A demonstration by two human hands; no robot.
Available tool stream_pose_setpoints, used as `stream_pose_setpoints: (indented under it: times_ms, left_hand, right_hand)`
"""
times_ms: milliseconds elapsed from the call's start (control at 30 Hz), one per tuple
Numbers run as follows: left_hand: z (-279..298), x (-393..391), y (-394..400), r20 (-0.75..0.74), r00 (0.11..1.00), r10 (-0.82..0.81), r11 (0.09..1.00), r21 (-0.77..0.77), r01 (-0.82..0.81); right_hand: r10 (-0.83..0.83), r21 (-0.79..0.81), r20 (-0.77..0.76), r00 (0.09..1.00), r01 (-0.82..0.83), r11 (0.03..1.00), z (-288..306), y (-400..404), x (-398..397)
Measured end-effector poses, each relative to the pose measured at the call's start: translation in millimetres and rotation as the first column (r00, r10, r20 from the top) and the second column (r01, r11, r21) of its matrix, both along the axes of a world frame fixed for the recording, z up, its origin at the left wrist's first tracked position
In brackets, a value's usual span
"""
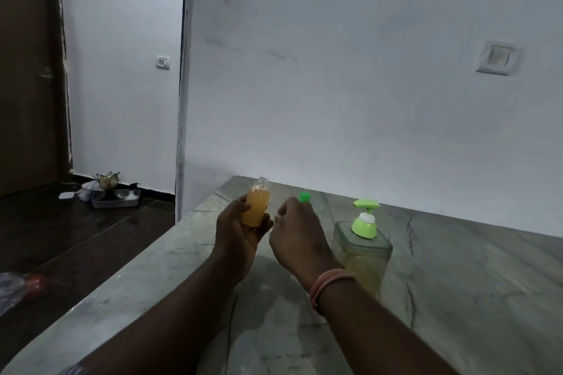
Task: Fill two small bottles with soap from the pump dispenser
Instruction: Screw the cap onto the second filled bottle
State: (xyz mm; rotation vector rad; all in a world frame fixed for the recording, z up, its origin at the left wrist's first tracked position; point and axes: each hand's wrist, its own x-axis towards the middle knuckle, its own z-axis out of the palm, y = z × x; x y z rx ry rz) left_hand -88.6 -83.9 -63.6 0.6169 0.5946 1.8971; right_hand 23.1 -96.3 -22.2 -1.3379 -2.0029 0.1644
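Observation:
My left hand [240,230] grips a small clear bottle [256,207] full of orange-yellow soap, held upright above the counter with its threaded neck uncapped. My right hand [297,233] hovers just right of it with its back to the camera and its fingers curled. A small green cap [304,197] shows just above that hand's knuckles; whether the fingers hold it or it sits behind them is hidden. The pump dispenser [364,248], a clear square container with a light green pump head [365,213], stands on the counter to the right of my right hand.
The grey marble counter [457,283] runs along a white wall, with its left edge dropping to a dark floor. On that floor at the far left lie a metal tray [117,199] and small clutter. A brown door fills the left side.

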Motion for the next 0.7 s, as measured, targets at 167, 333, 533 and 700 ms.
stream_pose_setpoints:
  times_ms: [167,333,533,700]
  left_hand:
    - [-2.1,1.7,2.8,0.057,0.998,-0.008,1.000,-0.008,0.008]
    - [-1.9,3.6,11.1,0.094,0.995,-0.043,0.999,-0.029,0.046]
    - [-1.8,0.6,16.3,0.124,0.983,-0.136,0.990,-0.022,0.139]
    - [0.2,-0.8,14.5,0.177,0.961,-0.214,0.976,0.004,0.217]
  right_hand:
    - [0.029,-0.158,0.261,0.965,0.013,0.987,-38.4,21.1,3.4]
    - [-0.016,-0.125,0.178,0.984,0.039,0.991,-31.1,36.7,-0.2]
    - [0.063,0.123,-0.267,0.961,-0.031,0.992,27.3,44.1,-13.7]
    - [0.181,0.091,-0.432,0.883,-0.157,0.983,61.8,48.8,-11.7]
